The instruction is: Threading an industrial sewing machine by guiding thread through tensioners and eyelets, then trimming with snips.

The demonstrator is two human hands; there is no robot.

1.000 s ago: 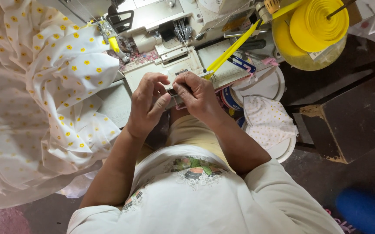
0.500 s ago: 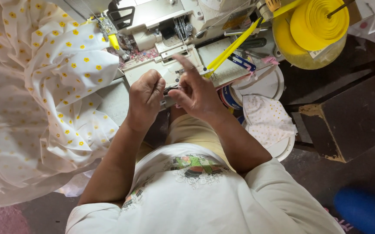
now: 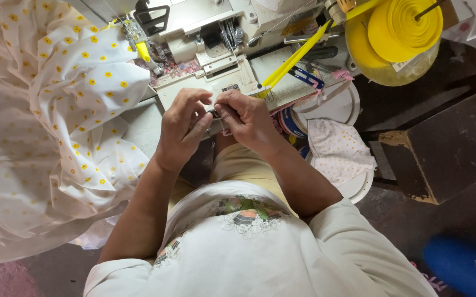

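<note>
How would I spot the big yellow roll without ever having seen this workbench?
Find the white sewing machine at the top. To its right stands a thick roll of bright yellow tape on a spindle; it is the only large solid yellow round thing there.

sewing workshop | sewing machine (image 3: 216, 33) | yellow tape roll (image 3: 403, 27) | dotted fabric (image 3: 45, 126)
</note>
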